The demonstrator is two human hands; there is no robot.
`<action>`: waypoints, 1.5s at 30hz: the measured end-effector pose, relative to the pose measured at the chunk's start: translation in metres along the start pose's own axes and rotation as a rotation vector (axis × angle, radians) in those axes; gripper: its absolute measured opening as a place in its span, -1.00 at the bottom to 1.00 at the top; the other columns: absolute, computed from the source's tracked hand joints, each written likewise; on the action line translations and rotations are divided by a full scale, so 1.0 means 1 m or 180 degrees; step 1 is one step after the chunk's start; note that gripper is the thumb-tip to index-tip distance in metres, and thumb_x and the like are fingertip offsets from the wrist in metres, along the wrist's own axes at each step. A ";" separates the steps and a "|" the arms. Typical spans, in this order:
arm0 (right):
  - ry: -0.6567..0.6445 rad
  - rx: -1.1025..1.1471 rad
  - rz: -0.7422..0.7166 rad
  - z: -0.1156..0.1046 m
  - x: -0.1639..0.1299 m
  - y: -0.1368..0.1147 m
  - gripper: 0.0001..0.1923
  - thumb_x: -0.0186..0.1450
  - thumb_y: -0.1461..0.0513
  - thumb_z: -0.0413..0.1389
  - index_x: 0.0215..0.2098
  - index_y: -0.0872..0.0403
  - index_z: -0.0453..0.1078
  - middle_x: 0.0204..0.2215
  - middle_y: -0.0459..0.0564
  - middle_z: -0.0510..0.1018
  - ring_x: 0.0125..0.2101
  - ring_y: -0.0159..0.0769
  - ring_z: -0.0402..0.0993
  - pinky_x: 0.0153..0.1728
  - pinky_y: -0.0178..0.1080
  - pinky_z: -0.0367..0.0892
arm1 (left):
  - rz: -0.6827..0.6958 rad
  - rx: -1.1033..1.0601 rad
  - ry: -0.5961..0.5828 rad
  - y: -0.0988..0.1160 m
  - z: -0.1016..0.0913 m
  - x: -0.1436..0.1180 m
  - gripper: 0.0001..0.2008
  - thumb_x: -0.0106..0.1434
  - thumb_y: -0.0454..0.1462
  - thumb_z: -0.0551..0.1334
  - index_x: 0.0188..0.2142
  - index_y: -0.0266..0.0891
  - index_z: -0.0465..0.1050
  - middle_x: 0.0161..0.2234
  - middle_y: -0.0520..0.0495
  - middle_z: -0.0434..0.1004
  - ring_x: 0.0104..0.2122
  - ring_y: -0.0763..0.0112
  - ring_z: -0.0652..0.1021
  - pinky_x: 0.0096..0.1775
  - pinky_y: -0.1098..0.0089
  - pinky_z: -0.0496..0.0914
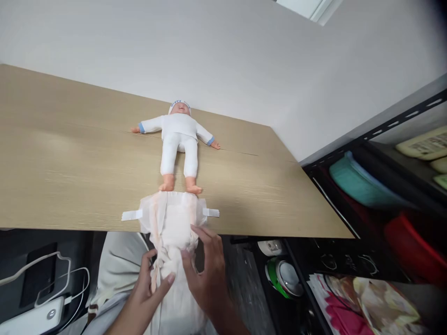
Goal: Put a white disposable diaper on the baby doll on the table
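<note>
An unfolded white diaper (pixel 176 223) lies with its upper part on the table, its two side tabs spread out. Its lower part hangs over the near edge, bunched in the middle. My left hand (pixel 148 284) grips the diaper's left side, thumb on top and fingers at the edge. At the other side, my right hand (pixel 208 267) has its thumb and forefinger on the diaper, the other fingers curled beside it. Just beyond the diaper's top edge, a baby doll (pixel 179 135) in white clothes and a cap lies on its back, arms spread and feet towards me.
The wooden table (pixel 70 167) meets a pale wall behind. On the right, a black shelf holds a teal basin (pixel 363 181) and a red basin (pixel 415 246). Below stands a green-and-silver can (pixel 284 278). A white power bank (pixel 37 318) with cables sits at lower left.
</note>
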State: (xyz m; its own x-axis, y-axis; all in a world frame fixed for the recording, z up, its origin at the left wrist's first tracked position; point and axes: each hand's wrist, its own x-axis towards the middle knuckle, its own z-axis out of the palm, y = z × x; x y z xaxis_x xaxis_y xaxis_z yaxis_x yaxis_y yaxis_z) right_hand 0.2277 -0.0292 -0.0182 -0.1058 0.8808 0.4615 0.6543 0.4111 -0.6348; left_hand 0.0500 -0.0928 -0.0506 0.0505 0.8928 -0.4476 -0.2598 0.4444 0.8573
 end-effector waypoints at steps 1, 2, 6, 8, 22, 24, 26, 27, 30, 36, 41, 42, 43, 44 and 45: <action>-0.0209 -0.0049 -0.0187 0.003 0.013 -0.001 -0.44 0.58 0.18 0.22 0.51 -0.06 0.32 0.34 0.19 0.58 0.36 0.04 0.51 0.36 0.18 0.52 | 0.0011 0.0109 0.0010 0.000 0.000 -0.002 -0.16 0.38 0.19 0.48 0.41 0.04 0.12 0.39 -0.28 0.59 0.43 -0.14 0.56 0.43 -0.02 0.47; -0.0429 -0.0105 -0.0339 0.008 0.026 -0.001 -0.38 0.58 0.16 0.23 0.56 -0.03 0.28 0.42 0.20 0.53 0.47 0.06 0.41 0.45 0.21 0.45 | 0.0032 0.0221 0.0042 -0.001 0.000 -0.004 -0.17 0.40 0.20 0.46 0.43 0.03 0.12 0.41 -0.28 0.58 0.45 -0.14 0.55 0.45 -0.01 0.45; -0.1208 -0.0413 -0.0583 0.032 0.066 0.008 -0.20 0.60 0.00 0.24 0.65 0.12 0.18 0.63 0.25 0.27 0.65 0.13 0.11 0.62 0.30 0.19 | 0.0220 0.1039 0.0015 0.004 -0.015 -0.008 -0.22 0.48 0.20 0.36 0.51 0.04 0.18 0.40 -0.26 0.61 0.40 -0.15 0.60 0.37 -0.01 0.54; -0.1424 -0.0593 -0.0549 0.042 0.074 0.014 -0.18 0.60 -0.03 0.23 0.68 0.10 0.17 0.66 0.23 0.20 0.66 0.14 0.09 0.63 0.33 0.13 | 0.0579 0.1781 -0.0120 0.015 -0.033 -0.006 -0.32 0.48 0.14 0.38 0.47 0.06 0.34 0.33 -0.23 0.67 0.31 -0.16 0.67 0.28 0.02 0.62; -0.1433 -0.0923 -0.0480 0.048 0.072 0.015 -0.22 0.64 -0.10 0.15 0.70 -0.04 0.16 0.70 0.08 0.12 0.68 0.11 0.04 0.65 0.36 0.03 | 0.4069 0.5825 -0.0752 0.220 -0.039 0.206 -0.12 0.36 -0.46 0.38 0.61 0.00 0.28 0.65 -0.26 0.21 0.53 -0.25 0.36 0.42 -0.13 0.35; -0.1406 -0.0924 -0.0504 0.049 0.071 0.016 -0.21 0.63 -0.09 0.17 0.70 -0.05 0.14 0.70 0.08 0.12 0.68 0.12 0.04 0.64 0.36 0.05 | 0.4164 0.6213 -0.1359 0.228 -0.024 0.232 0.13 0.18 -0.53 0.45 0.65 0.11 0.20 0.71 -0.12 0.06 0.62 -0.23 0.22 0.51 -0.10 0.25; -0.1357 -0.0913 -0.0524 0.049 0.071 0.017 -0.19 0.62 -0.09 0.19 0.71 -0.08 0.12 0.69 0.06 0.13 0.67 0.13 0.06 0.63 0.37 0.07 | 0.4260 0.6332 -0.1762 0.230 -0.013 0.246 0.17 0.10 -0.54 0.47 0.63 0.14 0.22 0.71 -0.06 0.06 0.64 -0.18 0.21 0.54 -0.06 0.21; -0.1327 -0.0904 -0.0536 0.050 0.070 0.018 -0.17 0.61 -0.09 0.20 0.72 -0.10 0.11 0.69 0.05 0.13 0.67 0.14 0.07 0.63 0.37 0.09 | 0.4329 0.6309 -0.1865 0.230 -0.009 0.251 0.12 0.10 -0.53 0.47 0.60 0.11 0.28 0.70 -0.06 0.09 0.62 -0.17 0.24 0.53 -0.04 0.21; -0.1275 -0.0865 -0.0563 0.051 0.071 0.019 -0.16 0.60 -0.08 0.23 0.72 -0.14 0.10 0.69 0.04 0.13 0.67 0.12 0.08 0.64 0.37 0.09 | 0.4613 0.6047 -0.1975 0.229 -0.003 0.258 -0.24 0.21 -0.47 0.43 0.38 -0.01 0.52 0.61 -0.09 0.33 0.52 -0.11 0.40 0.47 -0.01 0.27; -0.1485 -0.0785 -0.0480 0.048 0.075 0.021 -0.23 0.64 -0.05 0.18 0.71 -0.08 0.13 0.70 0.06 0.07 0.69 0.07 0.00 0.66 0.35 0.03 | 0.4629 0.5423 -0.2143 0.238 0.007 0.264 -0.71 0.41 -0.33 0.32 0.09 -0.10 0.65 0.22 -0.19 0.73 0.22 -0.08 0.58 0.26 0.01 0.37; -0.1584 -0.0750 -0.0591 0.047 0.087 0.027 -0.20 0.66 -0.08 0.15 0.73 -0.08 0.07 0.70 0.08 0.07 0.70 0.07 -0.02 0.65 0.35 0.07 | 0.4183 0.4339 -0.2309 0.277 0.021 0.257 -0.65 0.44 -0.27 0.27 0.17 -0.04 0.63 0.15 -0.17 0.75 0.18 -0.04 0.57 0.25 0.02 0.38; -0.1652 -0.0759 -0.0613 0.048 0.091 0.028 -0.20 0.66 -0.09 0.14 0.73 -0.07 0.07 0.70 0.09 0.06 0.70 0.07 -0.02 0.65 0.36 0.06 | 0.4114 0.4135 -0.2317 0.288 0.024 0.255 -0.67 0.46 -0.24 0.28 0.17 -0.05 0.63 0.14 -0.17 0.75 0.18 -0.04 0.56 0.27 0.02 0.38; -0.1720 -0.0771 -0.0630 0.048 0.096 0.029 -0.20 0.66 -0.10 0.13 0.72 -0.05 0.08 0.70 0.09 0.04 0.70 0.07 -0.03 0.65 0.36 0.06 | 0.4055 0.3970 -0.2310 0.299 0.027 0.253 -0.68 0.47 -0.19 0.30 0.16 -0.07 0.63 0.13 -0.17 0.75 0.18 -0.03 0.56 0.28 0.02 0.37; -0.1776 -0.0782 -0.0643 0.048 0.100 0.030 -0.20 0.66 -0.11 0.12 0.72 -0.04 0.09 0.71 0.09 0.03 0.70 0.07 -0.03 0.66 0.36 0.05 | 0.4007 0.3842 -0.2293 0.308 0.030 0.251 -0.68 0.46 -0.14 0.34 0.15 -0.09 0.63 0.12 -0.18 0.75 0.18 -0.03 0.57 0.28 0.02 0.37; -0.1812 -0.0787 -0.0652 0.049 0.105 0.031 -0.21 0.67 -0.11 0.11 0.72 -0.04 0.09 0.71 0.09 0.02 0.70 0.07 -0.04 0.66 0.36 0.04 | 0.3965 0.3752 -0.2267 0.317 0.032 0.250 -0.66 0.45 -0.09 0.38 0.14 -0.11 0.63 0.11 -0.18 0.75 0.18 -0.03 0.57 0.27 0.04 0.38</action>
State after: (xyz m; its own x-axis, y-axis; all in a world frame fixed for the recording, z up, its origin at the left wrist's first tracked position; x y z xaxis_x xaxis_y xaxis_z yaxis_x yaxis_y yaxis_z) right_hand 0.1999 0.0880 -0.0201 -0.5822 0.8049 0.1146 0.7245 0.5776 -0.3761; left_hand 0.0108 0.2738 0.1173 0.8071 0.4232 0.4118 0.2451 -0.8746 0.4184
